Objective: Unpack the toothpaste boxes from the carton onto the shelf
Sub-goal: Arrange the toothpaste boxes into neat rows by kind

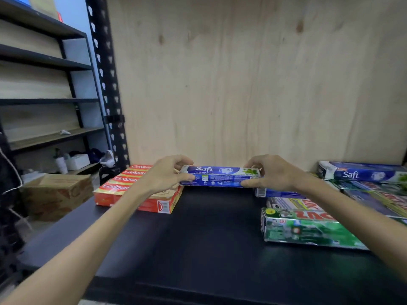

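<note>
The left hand [166, 172] and the right hand [269, 172] each pinch one end of a blue Safi toothpaste box [220, 176], thumb below and fingers curled over the top edge. The box is horizontal, lengthwise across the view, at the rear centre of the dark shelf [209, 238], close to the plywood back panel [242, 73]; contact with the shelf surface cannot be confirmed. A block of red Colgate boxes [136, 194] lies flat just left of the held box, partly under the left forearm. To the right lie green boxes [308, 230] and further Safi boxes [361, 171] (stacked at the far right). The brown carton [55, 194] stands lower left, beyond the shelf edge, well apart from both hands
</note>
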Action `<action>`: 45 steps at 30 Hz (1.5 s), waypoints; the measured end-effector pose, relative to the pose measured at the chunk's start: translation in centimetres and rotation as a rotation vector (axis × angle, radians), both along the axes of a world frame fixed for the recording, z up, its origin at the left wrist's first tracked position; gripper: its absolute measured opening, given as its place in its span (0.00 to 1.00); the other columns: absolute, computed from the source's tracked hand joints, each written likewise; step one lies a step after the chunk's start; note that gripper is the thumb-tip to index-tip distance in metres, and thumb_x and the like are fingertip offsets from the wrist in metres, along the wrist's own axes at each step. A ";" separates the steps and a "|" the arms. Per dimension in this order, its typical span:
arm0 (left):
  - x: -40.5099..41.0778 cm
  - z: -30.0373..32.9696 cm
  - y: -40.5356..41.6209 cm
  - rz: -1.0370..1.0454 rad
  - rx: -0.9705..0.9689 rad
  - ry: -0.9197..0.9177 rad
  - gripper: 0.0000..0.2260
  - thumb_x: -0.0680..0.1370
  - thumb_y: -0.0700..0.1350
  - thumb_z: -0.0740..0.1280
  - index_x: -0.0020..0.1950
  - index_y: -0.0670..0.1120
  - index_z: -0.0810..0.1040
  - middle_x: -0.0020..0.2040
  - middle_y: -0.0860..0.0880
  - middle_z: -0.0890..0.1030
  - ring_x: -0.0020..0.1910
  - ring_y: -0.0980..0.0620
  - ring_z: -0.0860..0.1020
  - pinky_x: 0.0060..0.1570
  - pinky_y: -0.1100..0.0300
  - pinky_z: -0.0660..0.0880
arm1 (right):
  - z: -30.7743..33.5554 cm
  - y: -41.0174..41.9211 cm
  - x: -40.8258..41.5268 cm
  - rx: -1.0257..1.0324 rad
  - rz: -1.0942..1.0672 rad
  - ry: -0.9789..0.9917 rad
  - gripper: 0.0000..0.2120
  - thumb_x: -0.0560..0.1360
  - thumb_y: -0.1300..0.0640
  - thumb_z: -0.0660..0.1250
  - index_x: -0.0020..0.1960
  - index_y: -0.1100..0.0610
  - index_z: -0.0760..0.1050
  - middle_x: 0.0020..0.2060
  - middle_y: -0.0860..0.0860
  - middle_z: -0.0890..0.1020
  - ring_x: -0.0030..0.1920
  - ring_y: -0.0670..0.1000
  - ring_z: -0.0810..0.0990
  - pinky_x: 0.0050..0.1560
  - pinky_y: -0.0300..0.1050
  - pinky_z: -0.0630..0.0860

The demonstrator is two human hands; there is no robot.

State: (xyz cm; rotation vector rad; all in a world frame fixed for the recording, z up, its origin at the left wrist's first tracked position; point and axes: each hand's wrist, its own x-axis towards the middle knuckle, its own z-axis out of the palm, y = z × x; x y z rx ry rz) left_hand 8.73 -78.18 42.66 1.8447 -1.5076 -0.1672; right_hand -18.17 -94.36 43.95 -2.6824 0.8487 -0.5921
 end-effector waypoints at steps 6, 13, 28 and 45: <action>2.7 -1.2 -2.9 -0.060 0.141 0.058 0.15 0.72 0.53 0.78 0.58 0.58 0.82 0.56 0.55 0.84 0.49 0.58 0.83 0.41 0.61 0.79 | -1.1 -2.7 0.9 0.061 -0.007 -0.002 0.22 0.65 0.39 0.79 0.55 0.47 0.81 0.50 0.46 0.82 0.43 0.41 0.78 0.45 0.37 0.73; 3.9 -1.6 -3.3 -0.056 0.138 -0.139 0.14 0.75 0.56 0.74 0.59 0.60 0.80 0.57 0.60 0.80 0.58 0.62 0.77 0.62 0.55 0.74 | -1.7 -3.4 1.3 0.118 0.001 -0.055 0.24 0.60 0.34 0.79 0.52 0.44 0.82 0.47 0.45 0.84 0.45 0.45 0.82 0.50 0.44 0.79; 1.9 -2.7 -3.4 0.025 0.099 -0.299 0.20 0.74 0.56 0.74 0.62 0.53 0.76 0.62 0.54 0.74 0.59 0.57 0.74 0.55 0.62 0.72 | -4.3 -3.2 1.9 -0.028 -0.042 0.006 0.36 0.62 0.38 0.81 0.63 0.49 0.71 0.51 0.45 0.72 0.48 0.43 0.72 0.56 0.46 0.72; 0.4 -2.8 -2.5 0.137 0.111 -0.361 0.26 0.74 0.59 0.74 0.69 0.50 0.76 0.67 0.52 0.78 0.56 0.58 0.73 0.53 0.61 0.69 | -2.9 -2.6 0.6 0.034 -0.007 0.004 0.32 0.64 0.33 0.76 0.60 0.47 0.74 0.52 0.46 0.76 0.49 0.44 0.76 0.51 0.41 0.73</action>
